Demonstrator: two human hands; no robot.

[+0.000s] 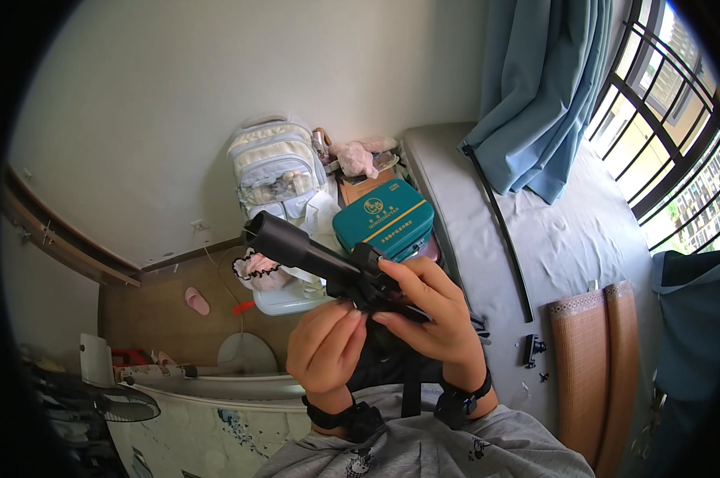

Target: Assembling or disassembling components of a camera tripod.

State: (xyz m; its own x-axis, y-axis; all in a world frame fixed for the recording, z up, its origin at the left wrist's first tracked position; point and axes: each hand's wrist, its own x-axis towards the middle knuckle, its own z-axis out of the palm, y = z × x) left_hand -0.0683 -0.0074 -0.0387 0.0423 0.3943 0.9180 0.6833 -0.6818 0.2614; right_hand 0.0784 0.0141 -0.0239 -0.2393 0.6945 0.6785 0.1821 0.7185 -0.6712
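A black tubular device [302,245] with a wide round end points up and to the left in front of my body. My right hand [435,311] is closed around its rear part, fingers on the block-like black fitting there. From below, my left hand [326,349] pinches at the underside of the same fitting. Any small part between the left fingertips is hidden. Both wrists wear black straps with small black units.
On the grey mattress lie a long black rod [499,231], a small black clamp-like part [533,350] and a rolled brown mat [580,370]. Ahead are a green case [385,221] and a pale backpack [274,166]. A white-framed panel [208,426] stands at lower left.
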